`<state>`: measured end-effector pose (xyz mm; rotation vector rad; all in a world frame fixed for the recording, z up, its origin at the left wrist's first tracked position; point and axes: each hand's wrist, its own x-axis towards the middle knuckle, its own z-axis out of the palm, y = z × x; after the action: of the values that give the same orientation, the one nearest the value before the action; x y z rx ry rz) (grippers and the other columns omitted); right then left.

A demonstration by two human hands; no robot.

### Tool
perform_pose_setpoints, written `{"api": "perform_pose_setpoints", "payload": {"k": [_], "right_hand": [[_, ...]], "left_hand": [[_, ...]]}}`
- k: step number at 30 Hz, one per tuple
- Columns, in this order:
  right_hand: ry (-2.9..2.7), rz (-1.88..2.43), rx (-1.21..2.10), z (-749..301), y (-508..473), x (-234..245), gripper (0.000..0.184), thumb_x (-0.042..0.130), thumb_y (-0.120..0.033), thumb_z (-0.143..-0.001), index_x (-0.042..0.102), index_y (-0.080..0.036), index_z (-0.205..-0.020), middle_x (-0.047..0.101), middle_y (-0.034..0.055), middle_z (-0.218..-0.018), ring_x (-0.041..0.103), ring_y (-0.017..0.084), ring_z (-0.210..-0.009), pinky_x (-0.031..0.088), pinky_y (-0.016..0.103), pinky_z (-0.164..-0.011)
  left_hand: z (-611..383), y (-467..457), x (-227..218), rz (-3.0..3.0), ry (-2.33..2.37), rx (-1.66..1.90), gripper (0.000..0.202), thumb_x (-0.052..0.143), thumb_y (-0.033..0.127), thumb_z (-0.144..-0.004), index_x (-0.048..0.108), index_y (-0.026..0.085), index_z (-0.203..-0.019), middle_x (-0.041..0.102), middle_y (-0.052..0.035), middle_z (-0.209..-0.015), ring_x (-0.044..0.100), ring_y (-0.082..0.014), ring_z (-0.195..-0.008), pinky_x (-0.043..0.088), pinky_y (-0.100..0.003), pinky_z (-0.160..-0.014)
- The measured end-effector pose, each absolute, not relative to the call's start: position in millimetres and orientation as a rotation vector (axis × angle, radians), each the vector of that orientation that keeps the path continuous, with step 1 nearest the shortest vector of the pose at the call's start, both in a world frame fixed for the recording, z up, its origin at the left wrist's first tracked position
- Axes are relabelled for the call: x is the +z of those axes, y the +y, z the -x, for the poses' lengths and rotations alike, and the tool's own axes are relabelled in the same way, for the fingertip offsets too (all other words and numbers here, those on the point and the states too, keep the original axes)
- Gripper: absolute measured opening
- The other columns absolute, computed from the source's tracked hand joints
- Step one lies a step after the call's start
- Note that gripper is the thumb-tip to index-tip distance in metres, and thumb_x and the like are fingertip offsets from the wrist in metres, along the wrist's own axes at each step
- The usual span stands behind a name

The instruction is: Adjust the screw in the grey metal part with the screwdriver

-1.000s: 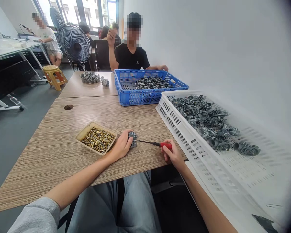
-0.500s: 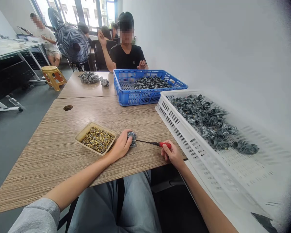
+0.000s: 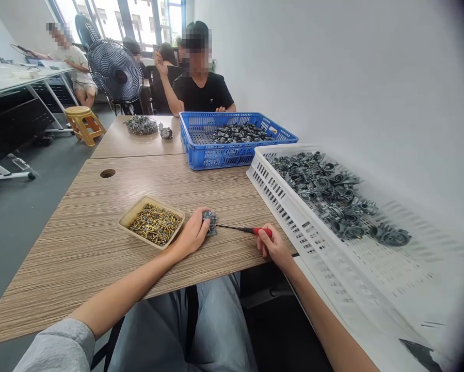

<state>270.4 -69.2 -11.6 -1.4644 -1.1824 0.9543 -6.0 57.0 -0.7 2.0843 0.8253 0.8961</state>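
Observation:
My left hand [image 3: 193, 230] is closed around a grey cast-metal carburetor body [image 3: 210, 223] and holds it against the wooden table. Its fingers and thumb hide part of the casting. In my right hand [image 3: 272, 243] is a screwdriver [image 3: 261, 232] with a red and black handle. The long dark shaft lies nearly level, pointing left, and its tip meets the right side of the carburetor body. Just left of my left hand sits a cream plastic tub [image 3: 130, 233] full of small brass-coloured parts [image 3: 154, 223], like jets or screws.
On the right, a white crate [image 3: 293, 219] contains many grey carburetor bodies [image 3: 324, 181]. A blue crate [image 3: 220, 155] with dark metal parts stands farther back. A pile of metal parts [image 3: 140, 125] and a single casting [image 3: 165, 132] lie at the far left. A co-worker [image 3: 203, 93] sits opposite.
My hands, the carburetor body and the screwdriver keep nearly the same position. Across the table, the co-worker's lowered hand has dropped behind the blue crate's rim. The view has shifted very slightly.

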Motion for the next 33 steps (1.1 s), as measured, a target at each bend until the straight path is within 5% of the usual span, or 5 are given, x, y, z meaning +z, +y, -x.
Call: {"api": "perform_pose_setpoints", "payload": {"k": [8,22,33], "right_hand": [[-1.161,1.372,1.010,-271.2,-71.1,-10.4,0.037,0.062,-0.059,-0.096,0.048,-0.026,-0.105,0.066,-0.0048,-0.075,0.048,0.010,-0.042,0.038,0.025,-0.043],[-1.154,1.491,0.936,-266.9,-70.0,-7.3,0.047,0.054,-0.067,-0.100,0.046,-0.025,-0.077,0.059,-0.0039,-0.052,0.043,0.011,-0.035,0.032,0.024,-0.037],[-1.120,1.371,1.025,-275.3,-70.8,-12.4,0.033,0.064,-0.057,-0.097,0.056,-0.025,-0.102,0.065,-0.0031,-0.070,0.049,0.012,-0.046,0.041,0.026,-0.047]], "left_hand": [[4.8,57.4,-1.1,-2.105,0.816,0.918,0.031,0.036,0.036,-0.108,0.046,0.019,-0.132,0.061,-0.0127,-0.127,0.058,-0.0237,-0.123,0.045,-0.043,-0.114],[5.3,57.4,-1.6,-2.096,0.833,0.913,0.032,0.035,0.037,-0.109,0.046,0.019,-0.133,0.062,-0.0125,-0.128,0.058,-0.0236,-0.124,0.044,-0.043,-0.115],[4.5,57.1,-2.0,-2.113,0.815,0.903,0.032,0.035,0.036,-0.109,0.045,0.019,-0.134,0.060,-0.0136,-0.130,0.057,-0.0241,-0.126,0.043,-0.044,-0.116]]}}
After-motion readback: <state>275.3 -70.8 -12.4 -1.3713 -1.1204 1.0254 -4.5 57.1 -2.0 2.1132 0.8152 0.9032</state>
